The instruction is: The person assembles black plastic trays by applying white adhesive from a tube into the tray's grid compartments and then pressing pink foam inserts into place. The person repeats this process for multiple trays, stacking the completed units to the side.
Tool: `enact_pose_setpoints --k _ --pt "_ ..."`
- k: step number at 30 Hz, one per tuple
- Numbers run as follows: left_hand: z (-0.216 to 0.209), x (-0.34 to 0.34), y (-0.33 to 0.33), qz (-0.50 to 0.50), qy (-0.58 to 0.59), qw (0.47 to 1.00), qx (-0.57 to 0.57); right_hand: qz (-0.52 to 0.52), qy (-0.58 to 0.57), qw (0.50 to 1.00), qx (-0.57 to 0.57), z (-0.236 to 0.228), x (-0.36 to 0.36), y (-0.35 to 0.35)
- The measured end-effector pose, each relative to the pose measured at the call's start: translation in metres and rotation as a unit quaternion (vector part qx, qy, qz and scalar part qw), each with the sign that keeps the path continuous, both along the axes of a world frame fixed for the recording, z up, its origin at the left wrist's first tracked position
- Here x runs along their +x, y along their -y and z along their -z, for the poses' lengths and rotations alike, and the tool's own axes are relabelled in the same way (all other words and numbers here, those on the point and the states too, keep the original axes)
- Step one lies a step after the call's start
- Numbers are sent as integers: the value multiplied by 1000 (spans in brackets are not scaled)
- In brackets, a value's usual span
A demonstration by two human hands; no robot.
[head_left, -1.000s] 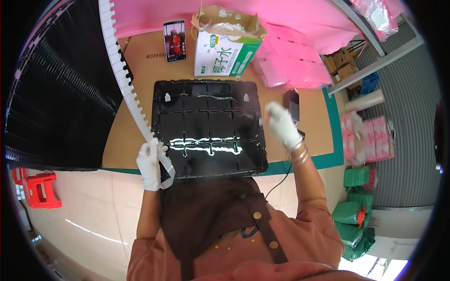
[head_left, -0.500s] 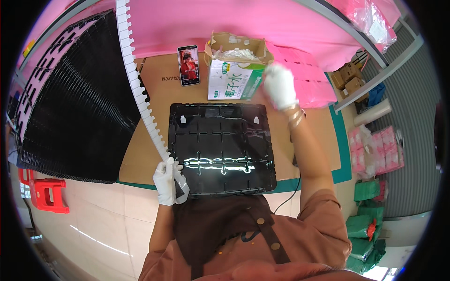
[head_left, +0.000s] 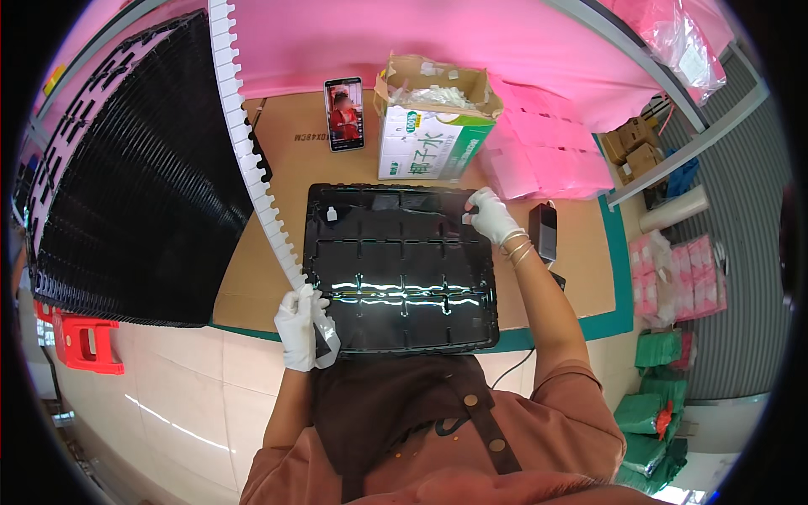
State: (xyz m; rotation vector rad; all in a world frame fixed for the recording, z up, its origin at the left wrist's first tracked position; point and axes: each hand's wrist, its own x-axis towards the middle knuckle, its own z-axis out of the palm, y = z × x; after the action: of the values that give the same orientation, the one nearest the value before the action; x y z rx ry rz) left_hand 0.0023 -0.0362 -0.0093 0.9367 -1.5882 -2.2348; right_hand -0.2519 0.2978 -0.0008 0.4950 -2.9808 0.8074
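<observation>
My left hand [head_left: 295, 328], in a white glove, is closed on the lower end of a long white strip [head_left: 250, 160] with notched edges. A crumpled translucent piece [head_left: 326, 332] hangs beside its fingers. Next to it a glossy black plastic tray [head_left: 404, 261] with ribbed lines lies on the table. One small white bottle-shaped tab [head_left: 332, 214] sits near its upper left corner. My gloved right hand [head_left: 492, 217] bends its fingers at the tray's upper right corner; what lies under or between the fingertips is hidden.
A cardboard box [head_left: 438, 118] with clear plastic inside stands behind the tray, beside a propped phone [head_left: 343, 114]. Pink packages [head_left: 551, 143] lie at the back right, a black device [head_left: 544, 231] nearer. Stacked black trays [head_left: 143, 185] fill the left, above red stools [head_left: 88, 341].
My right hand has moved down from beside the box onto the tray's upper right corner, covering the area of the second white tab. My left hand stays in place.
</observation>
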Motion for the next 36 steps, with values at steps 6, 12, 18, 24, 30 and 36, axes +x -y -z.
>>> enact_pose_setpoints --k 6,12,18,24,30,36 --pt "-1 -2 0 8 4 1000 -4 -6 14 1000 -18 13 -7 0" --pt "3 0 1 0 -1 1000 -4 -76 7 995 -66 9 -2 -9" --pt "-2 -1 -2 2 2 1000 -7 -136 14 989 -55 16 -11 -28" --pt "4 -1 -1 0 -3 1000 -18 -28 38 978 -205 -39 -12 0" --pt "-1 0 0 -3 -9 1000 -12 38 -263 944 -198 -175 -62 70" --pt "3 5 3 -7 -8 1000 -3 -51 -396 917 18 -175 -44 141"
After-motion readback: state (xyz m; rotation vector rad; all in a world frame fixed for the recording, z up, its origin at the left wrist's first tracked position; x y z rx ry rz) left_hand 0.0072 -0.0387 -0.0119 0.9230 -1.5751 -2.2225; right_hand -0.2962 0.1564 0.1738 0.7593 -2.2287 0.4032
